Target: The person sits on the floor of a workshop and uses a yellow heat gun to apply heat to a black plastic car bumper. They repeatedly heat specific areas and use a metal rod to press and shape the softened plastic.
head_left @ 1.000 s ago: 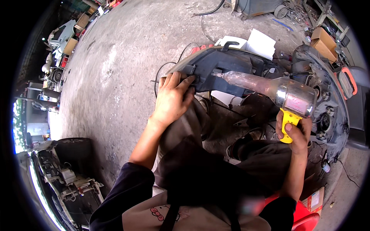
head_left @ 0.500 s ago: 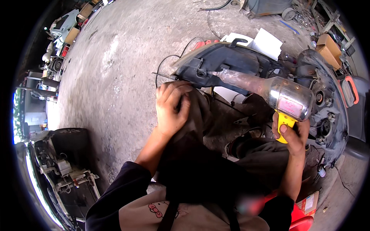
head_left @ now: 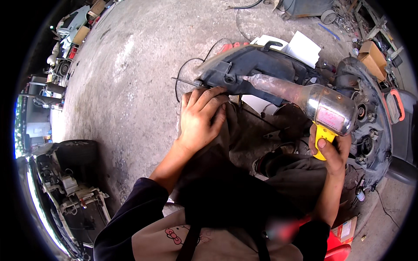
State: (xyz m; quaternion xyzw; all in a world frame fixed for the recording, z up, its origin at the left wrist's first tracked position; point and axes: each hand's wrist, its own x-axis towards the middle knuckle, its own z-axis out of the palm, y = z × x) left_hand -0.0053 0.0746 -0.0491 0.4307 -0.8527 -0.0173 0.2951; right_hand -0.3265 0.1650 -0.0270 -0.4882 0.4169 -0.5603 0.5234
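Note:
My right hand [head_left: 333, 150] is wrapped round the yellow handle of a hot-air gun [head_left: 328, 108] with a rounded chrome body. Its long, stained barrel points left, and the narrow tip is close to a round hole in a black headlight housing [head_left: 257, 63]; whether they touch I cannot tell. The housing lies in front of my knees, its back upward. My left hand [head_left: 202, 115] rests over my trousered knee, fingers stretched toward the near left edge of the housing. A thin rod [head_left: 183, 81] juts out beside that edge, above my knuckles.
A second dusty lamp housing [head_left: 368, 117] stands at the right, with an orange-rimmed part [head_left: 395, 105] beside it. White sheets [head_left: 303, 48] lie behind the headlight. A cable [head_left: 177, 82] loops over the concrete floor. Car parts [head_left: 74, 187] lie at lower left, a cardboard box [head_left: 372, 61] at far right.
My left hand has slid slightly right, with its fingers straighter and nearer the headlight's edge. The hot-air gun stays in my right hand, almost in the same place. The view has shifted a little.

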